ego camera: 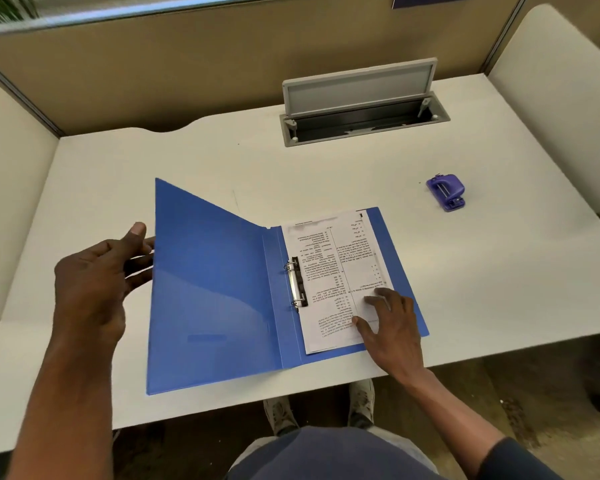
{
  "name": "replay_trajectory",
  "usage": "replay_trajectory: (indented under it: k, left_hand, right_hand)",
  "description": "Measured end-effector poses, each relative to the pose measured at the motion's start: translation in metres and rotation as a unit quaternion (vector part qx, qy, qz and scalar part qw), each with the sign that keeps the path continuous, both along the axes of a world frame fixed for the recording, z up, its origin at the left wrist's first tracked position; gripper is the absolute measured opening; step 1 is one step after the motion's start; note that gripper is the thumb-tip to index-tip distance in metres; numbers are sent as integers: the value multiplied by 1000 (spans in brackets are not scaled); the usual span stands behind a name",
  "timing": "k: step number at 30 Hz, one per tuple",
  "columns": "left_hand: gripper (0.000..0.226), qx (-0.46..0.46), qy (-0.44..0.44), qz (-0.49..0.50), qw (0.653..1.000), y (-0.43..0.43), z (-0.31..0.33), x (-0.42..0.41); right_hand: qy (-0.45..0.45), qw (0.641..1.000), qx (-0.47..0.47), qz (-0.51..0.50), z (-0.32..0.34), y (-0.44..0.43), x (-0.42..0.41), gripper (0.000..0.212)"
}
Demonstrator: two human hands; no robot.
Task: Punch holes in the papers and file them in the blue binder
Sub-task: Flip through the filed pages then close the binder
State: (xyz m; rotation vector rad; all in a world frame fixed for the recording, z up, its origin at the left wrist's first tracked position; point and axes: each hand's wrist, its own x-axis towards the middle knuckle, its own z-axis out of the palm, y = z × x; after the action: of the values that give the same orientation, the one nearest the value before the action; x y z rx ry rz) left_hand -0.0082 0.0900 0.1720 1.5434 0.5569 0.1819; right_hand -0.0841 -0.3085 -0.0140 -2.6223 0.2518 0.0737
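Observation:
The blue binder point(215, 296) lies on the white desk with its front cover lifted at an angle. Printed papers point(329, 271) sit on its right half, threaded on the metal ring clip point(297, 284). My left hand point(97, 271) is at the cover's left edge, fingers behind it and thumb up, holding the cover raised. My right hand point(392, 327) rests flat on the lower right part of the papers, fingers spread. A purple hole punch point(447, 191) stands apart on the desk to the right, beyond the binder.
An open grey cable hatch point(364, 116) with its lid raised is set into the desk point(499, 271) at the back. Tan partition walls close in the back and sides. The desk's front edge is near my legs and shoes.

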Motion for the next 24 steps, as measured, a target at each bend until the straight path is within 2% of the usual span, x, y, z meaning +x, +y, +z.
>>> replay_trajectory:
  k: [3,6,10,13,16,18,20,22,24]
  left_hand:
    - [49,-59,-19,-36,997,-31,7,5]
    - [54,-94,-39,-90,991,-72,0,11]
    - [37,-69,-12,-190,979,-121,-36,11]
    - [23,-35,32,-242,969,-148,-68,5]
    - [15,32,47,-294,954,-163,-95,-4]
    - [20,116,52,-345,930,-167,-109,-10]
    - [29,206,34,-382,900,-166,-122,-15]
    - [31,262,7,-397,880,-163,-128,-17]
    - [35,311,-7,-426,849,-160,-133,-18]
  right_hand:
    - [-2,1000,30,-9,2,-4,3,48]
    - [-2,997,70,-31,6,-9,7,44]
    - [15,992,117,-45,13,-21,14,42]
    - [-9,980,192,-47,16,-35,19,38]
    - [-48,938,321,-123,19,-53,18,34]
    - [-71,907,368,-190,14,-66,20,26]
    - [-95,868,426,-236,12,-78,20,30]
    - [-110,822,493,-262,14,-87,21,29]
    - [-108,802,525,-262,15,-95,22,28]
